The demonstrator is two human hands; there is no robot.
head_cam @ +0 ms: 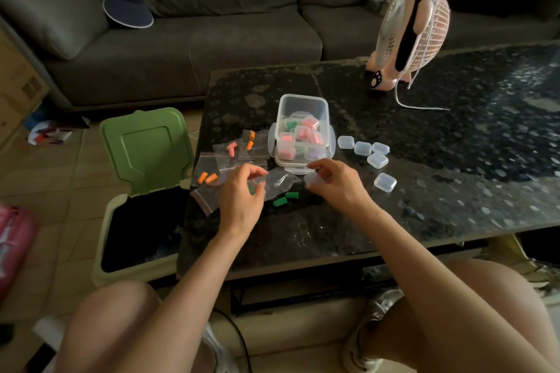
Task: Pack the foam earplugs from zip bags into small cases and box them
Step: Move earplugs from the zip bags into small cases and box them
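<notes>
While the right hand (333,183) pinches a small clear case (311,180) between thumb and curled fingers, the left hand (241,194) hovers beside it with its fingers bent over a green plug (251,190). Whether it grips that plug cannot be told. Both hands work near the left edge of the dark stone table (454,166). Two more green earplugs (280,201) lie loose between them beside an emptied zip bag (280,183). Further zip bags (209,177) with orange and pink plugs lie spread along the left edge. Just beyond the hands stands the open storage box (303,107), which has filled cases of pink, green and purple plugs inside. Five empty cases (377,160) sit to its right. A pink fan (409,30) stands at the far edge, and a green-lidded bin (145,148) stands open on the floor by the left edge.
</notes>
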